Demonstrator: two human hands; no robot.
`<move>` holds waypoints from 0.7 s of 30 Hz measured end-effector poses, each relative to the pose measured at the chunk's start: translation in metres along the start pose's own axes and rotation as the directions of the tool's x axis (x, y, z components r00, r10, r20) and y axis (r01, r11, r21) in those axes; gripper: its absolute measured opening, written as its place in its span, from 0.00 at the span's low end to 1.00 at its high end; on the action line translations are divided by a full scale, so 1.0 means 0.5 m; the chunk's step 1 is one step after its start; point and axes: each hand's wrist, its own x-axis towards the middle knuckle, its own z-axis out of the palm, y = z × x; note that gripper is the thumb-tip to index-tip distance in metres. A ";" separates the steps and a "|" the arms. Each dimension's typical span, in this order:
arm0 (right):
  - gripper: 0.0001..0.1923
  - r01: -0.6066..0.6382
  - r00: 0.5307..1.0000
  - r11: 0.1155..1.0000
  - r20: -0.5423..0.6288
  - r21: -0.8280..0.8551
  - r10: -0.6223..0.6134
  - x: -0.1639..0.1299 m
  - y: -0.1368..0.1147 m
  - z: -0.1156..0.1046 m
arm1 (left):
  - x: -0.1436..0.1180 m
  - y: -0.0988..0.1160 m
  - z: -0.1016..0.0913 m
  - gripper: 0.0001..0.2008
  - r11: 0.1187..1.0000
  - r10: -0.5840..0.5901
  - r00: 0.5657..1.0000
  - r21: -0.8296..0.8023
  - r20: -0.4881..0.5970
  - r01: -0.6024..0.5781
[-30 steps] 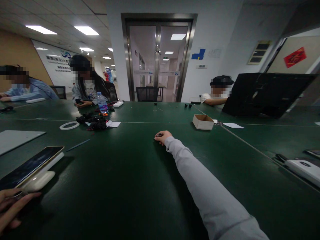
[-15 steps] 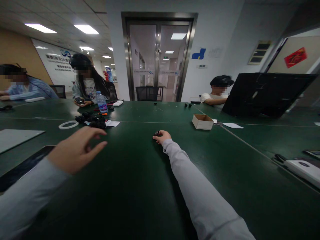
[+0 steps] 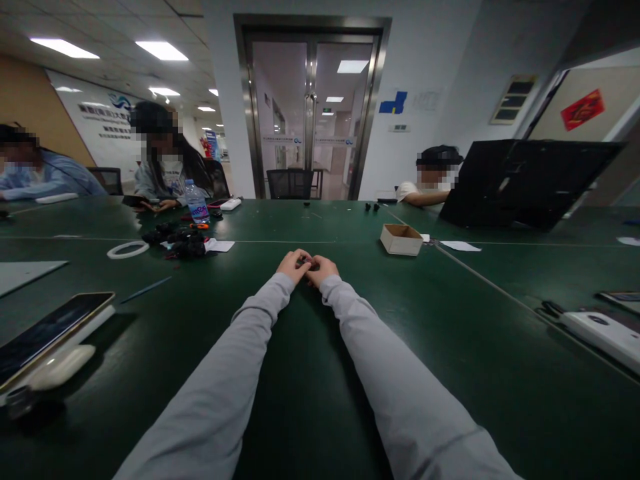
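Observation:
Out over the middle of the green table, both hands meet at a small dark object (image 3: 310,262), mostly covered by the fingers; its kind is too small to make out. My left hand (image 3: 292,265) is closed, thumb and fingers pinched on the object's left side. Opposite it, my right hand (image 3: 324,270) grips the object from the right, fingers curled. Both forearms, in light grey sleeves, reach forward over the green table (image 3: 300,373).
An open cardboard box (image 3: 401,245) stands right of my hands. To the left lie black tangled items (image 3: 183,240), a white ring (image 3: 128,250), a thin blue stick (image 3: 147,289) and a phone (image 3: 55,330). A bottle (image 3: 197,202) and a large monitor (image 3: 525,185) stand farther back. Several people sit opposite.
My left hand has moved from the left, where it was open in the air, to the small dark object in my right hand. The right hand stays nearly in place. The view has shifted slightly.

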 end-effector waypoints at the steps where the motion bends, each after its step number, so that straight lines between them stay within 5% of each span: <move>1: 0.09 -0.010 1.000 1.000 0.004 0.020 0.010 0.001 0.000 0.001 | 0.002 -0.011 0.004 0.08 1.000 -0.001 1.000 -0.020 -0.032 0.000; 10: 0.11 -0.116 0.993 0.894 0.044 0.432 0.108 0.019 0.005 0.007 | 0.018 -0.065 0.023 0.08 0.943 -0.262 0.951 -0.251 -0.165 0.216; 21: 0.11 -0.235 0.970 0.719 0.112 0.654 0.215 0.016 -0.001 -0.016 | 0.012 -0.065 0.012 0.08 0.838 -0.304 0.952 -0.485 -0.035 0.250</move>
